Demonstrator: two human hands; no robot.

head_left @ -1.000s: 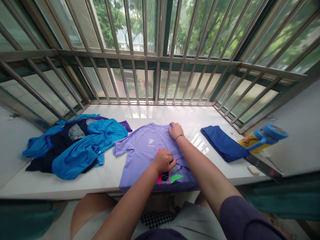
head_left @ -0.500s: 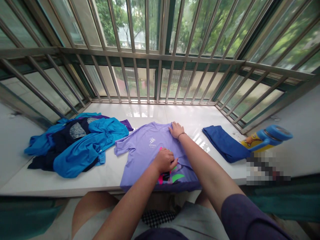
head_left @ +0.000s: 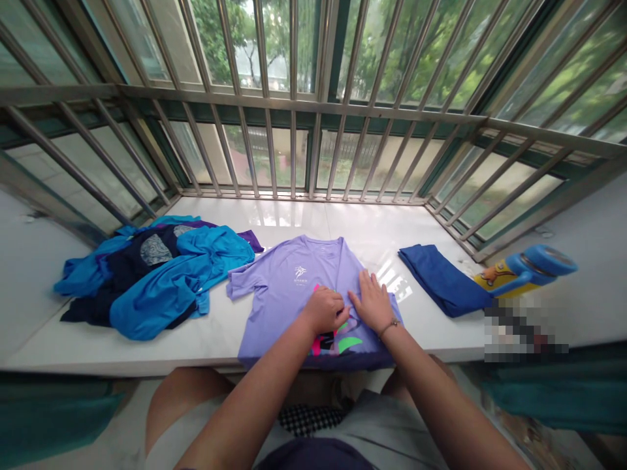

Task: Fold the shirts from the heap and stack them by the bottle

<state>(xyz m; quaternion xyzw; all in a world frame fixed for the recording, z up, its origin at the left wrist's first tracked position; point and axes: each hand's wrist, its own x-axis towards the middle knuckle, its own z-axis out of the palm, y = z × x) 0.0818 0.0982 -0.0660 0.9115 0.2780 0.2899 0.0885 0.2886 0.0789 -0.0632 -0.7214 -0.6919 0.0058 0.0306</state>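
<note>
A lavender T-shirt (head_left: 279,300) lies spread on the white sill, its one visible short sleeve pointing left and its right side folded inward. It bears a small white logo on the chest and a pink, black and green print lower down. On that print rests my left hand (head_left: 324,310), fingers curled down into the cloth; the fingertips are hidden. My right hand (head_left: 373,301), with a bracelet at the wrist, lies flat on the shirt's folded right side, fingers spread.
Left on the sill (head_left: 215,339) is a heap of blue, navy and purple clothes (head_left: 157,281). A folded blue garment (head_left: 443,281) lies to the right, by a blue and yellow bottle (head_left: 524,271). Metal window bars (head_left: 313,111) enclose the back and sides.
My right hand has slid from the shirt's collar area down along its right side toward me. My left hand has stayed in place on the print.
</note>
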